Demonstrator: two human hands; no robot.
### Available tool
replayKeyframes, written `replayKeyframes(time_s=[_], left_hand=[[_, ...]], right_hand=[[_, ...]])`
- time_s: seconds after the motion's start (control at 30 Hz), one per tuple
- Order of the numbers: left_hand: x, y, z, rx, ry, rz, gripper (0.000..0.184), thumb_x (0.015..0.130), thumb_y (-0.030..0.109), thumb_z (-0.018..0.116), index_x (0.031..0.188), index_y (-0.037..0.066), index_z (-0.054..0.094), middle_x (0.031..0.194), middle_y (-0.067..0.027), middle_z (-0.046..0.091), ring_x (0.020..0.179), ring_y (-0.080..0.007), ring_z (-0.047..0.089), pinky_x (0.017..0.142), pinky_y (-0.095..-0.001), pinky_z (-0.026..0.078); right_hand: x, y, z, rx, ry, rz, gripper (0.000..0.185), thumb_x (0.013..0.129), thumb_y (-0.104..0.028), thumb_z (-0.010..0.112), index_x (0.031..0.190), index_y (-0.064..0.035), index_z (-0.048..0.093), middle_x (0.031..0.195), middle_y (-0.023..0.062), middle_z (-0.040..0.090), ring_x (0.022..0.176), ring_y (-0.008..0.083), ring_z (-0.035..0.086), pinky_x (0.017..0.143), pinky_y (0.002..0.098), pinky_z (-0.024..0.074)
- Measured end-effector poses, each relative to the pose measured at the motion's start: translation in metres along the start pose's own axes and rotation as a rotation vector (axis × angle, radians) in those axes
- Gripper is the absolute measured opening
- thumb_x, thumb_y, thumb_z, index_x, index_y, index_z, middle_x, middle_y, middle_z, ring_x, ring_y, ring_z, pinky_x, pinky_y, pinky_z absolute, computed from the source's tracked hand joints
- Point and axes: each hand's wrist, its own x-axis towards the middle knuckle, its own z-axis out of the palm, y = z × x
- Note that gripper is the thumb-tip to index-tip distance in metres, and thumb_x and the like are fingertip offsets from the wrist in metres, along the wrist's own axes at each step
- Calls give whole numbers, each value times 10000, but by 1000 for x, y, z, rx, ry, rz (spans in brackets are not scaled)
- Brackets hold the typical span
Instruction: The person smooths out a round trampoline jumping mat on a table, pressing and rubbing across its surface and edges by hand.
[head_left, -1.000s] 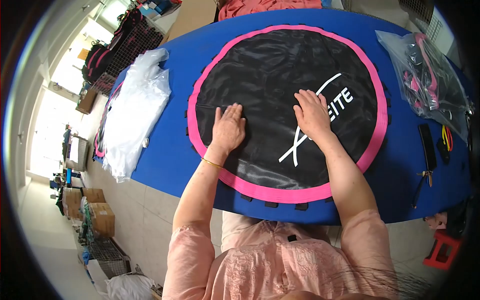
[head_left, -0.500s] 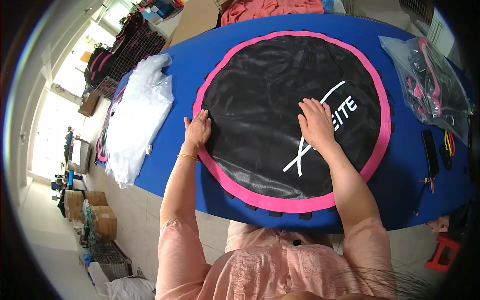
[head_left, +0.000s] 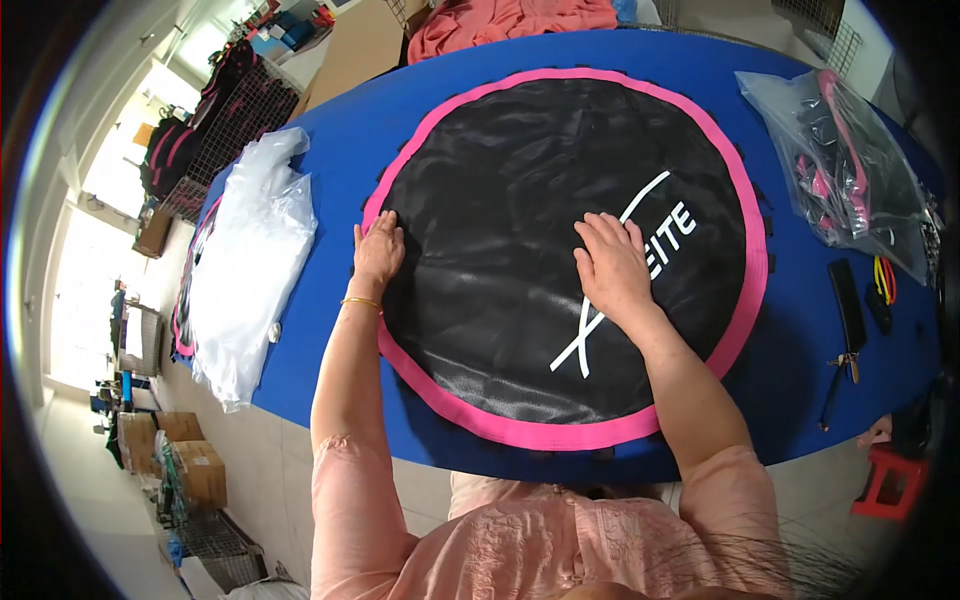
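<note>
Where the left hand (head_left: 379, 250) lies: flat on the mat's left border, fingers extended, no grip visible; its underside is hidden.
Right hand (head_left: 613, 265): spread open and palm down, clenching nothing, over the start of the white lettering (head_left: 672, 240) that reads "EITE".
Round black mat (head_left: 480, 330): under both hands, spread on the blue table (head_left: 345, 115).
Creases between the hands: uneven pressure could gather the loose fabric into a ridge, with the left palm pushing outward while the right one pins.
Pink border (head_left: 560, 436): nearer the body than either hand, close to the table's front edge; a pull toward the body could slide it over.
Black tabs (head_left: 770, 262): beyond the right hand, along the rim; some could fold underneath if the mat shifts.
Clear plastic bag (head_left: 840, 165): farther out, right of the right hand, apart from the mat.
Change from one second ago: the left hand has moved from the black field out to the border; the right remains by the lettering.
</note>
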Motion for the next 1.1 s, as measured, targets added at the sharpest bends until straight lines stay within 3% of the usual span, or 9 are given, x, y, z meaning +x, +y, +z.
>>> replayKeyframes(time_s=[0.13, 0.5, 0.67, 0.83, 1.1], left_hand=[[11, 28, 0, -2, 10, 12, 536, 1089, 324, 403, 1566, 83, 447, 1633, -116, 458, 1536, -269, 383, 1276, -610, 177], [-1, 159, -1, -90, 156, 328, 514, 1063, 293, 462, 1517, 56, 511, 1591, -125, 510, 1486, -265, 461, 1247, -627, 230], [-23, 197, -2, -133, 222, 463, 516, 1055, 270, 480, 1494, 3, 528, 1546, -174, 548, 1464, -304, 484, 1270, -482, 266], [-41, 190, -6, -200, 223, 506, 503, 1047, 251, 493, 1481, 0, 534, 1539, -184, 551, 1459, -310, 488, 1269, -477, 268], [-14, 98, 3, -77, 128, 243, 525, 1060, 260, 452, 1531, 29, 473, 1597, -170, 489, 1501, -302, 433, 1264, -535, 259]], right_hand=[[0, -1, -1, 10, -7, 14, 386, 994, -194, 629, 1350, -43, 641, 1445, 126, 603, 1418, 318, 490, 1219, 518, 304], [0, -2, -2, 11, 1, 18, 388, 1003, -197, 623, 1357, -42, 645, 1457, 129, 600, 1433, 312, 476, 1227, 505, 290], [-1, -2, -2, 25, -9, 28, 382, 1004, -198, 626, 1352, -43, 648, 1456, 126, 602, 1427, 310, 481, 1220, 504, 295], [0, -2, -2, 35, 9, 23, 381, 1003, -196, 628, 1352, -45, 649, 1447, 123, 610, 1423, 306, 485, 1220, 500, 295], [-1, 1, 2, 37, 1, 29, 391, 1000, -198, 631, 1361, -49, 638, 1453, 119, 605, 1431, 295, 476, 1225, 487, 289]])
